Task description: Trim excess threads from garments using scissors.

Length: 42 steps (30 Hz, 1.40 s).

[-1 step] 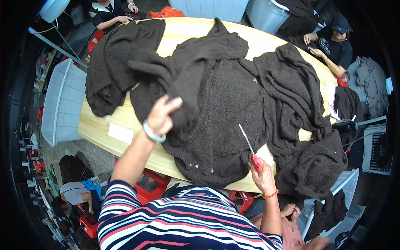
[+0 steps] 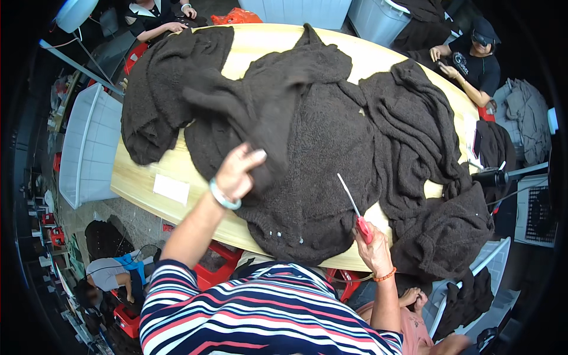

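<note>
A large dark brown fleecy garment (image 2: 331,148) lies spread over the light wooden table (image 2: 139,177) in front of me. My left hand (image 2: 235,173), a pale bangle at its wrist, is closed on a fold of it. That lifted fold is smeared by motion. My right hand (image 2: 374,251) grips red-handled scissors (image 2: 364,229) near the table's front edge. Their slim metal blades point up and away over the garment. A few small white bits (image 2: 300,241) show on the garment's near part.
More dark brown cloth lies left (image 2: 154,100) and right (image 2: 414,118). A white paper (image 2: 171,188) sits at the left edge. Co-workers sit at the far left, far right (image 2: 473,65) and near right (image 2: 414,313). White bins (image 2: 89,148) stand around the table.
My left hand has moved slightly right and toward me, and the lifted fold shifts with it. My right hand and the scissors stay almost still.
</note>
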Available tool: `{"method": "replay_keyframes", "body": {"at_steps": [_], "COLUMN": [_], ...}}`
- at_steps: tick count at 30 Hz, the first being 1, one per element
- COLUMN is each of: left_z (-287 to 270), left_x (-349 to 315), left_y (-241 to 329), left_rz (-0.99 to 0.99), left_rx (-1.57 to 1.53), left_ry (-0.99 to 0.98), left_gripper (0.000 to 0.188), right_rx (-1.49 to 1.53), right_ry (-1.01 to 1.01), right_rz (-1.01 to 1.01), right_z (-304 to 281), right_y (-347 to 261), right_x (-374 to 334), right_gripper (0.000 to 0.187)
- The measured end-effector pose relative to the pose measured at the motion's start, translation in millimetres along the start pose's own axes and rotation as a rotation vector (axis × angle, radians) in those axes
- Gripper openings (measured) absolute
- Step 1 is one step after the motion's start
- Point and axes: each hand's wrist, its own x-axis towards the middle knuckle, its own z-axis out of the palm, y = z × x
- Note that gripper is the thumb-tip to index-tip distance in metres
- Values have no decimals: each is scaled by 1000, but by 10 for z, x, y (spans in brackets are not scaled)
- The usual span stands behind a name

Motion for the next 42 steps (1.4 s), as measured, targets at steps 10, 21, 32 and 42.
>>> {"method": "replay_keyframes", "body": {"at_steps": [10, 21, 32, 42], "left_z": [-559, -592, -533, 22], "left_x": [-106, -273, -327, 152], "left_y": [-1418, -1581, -1389, -1036], "left_rz": [-81, -44, -75, 244], "left_rx": [-277, -213, -303, 1436], "left_ry": [173, 221, 241, 298], "left_gripper": [25, 18, 32, 45], "right_rx": [-207, -292, -235, -154], "right_ry": [-335, -64, -318, -139], "right_rz": [-152, -112, -196, -88], "right_z": [234, 106, 93, 124], "right_y": [-450, -513, -398, -184], "right_x": [-218, 305, -55, -26], "right_gripper": [18, 18, 17, 12]}}
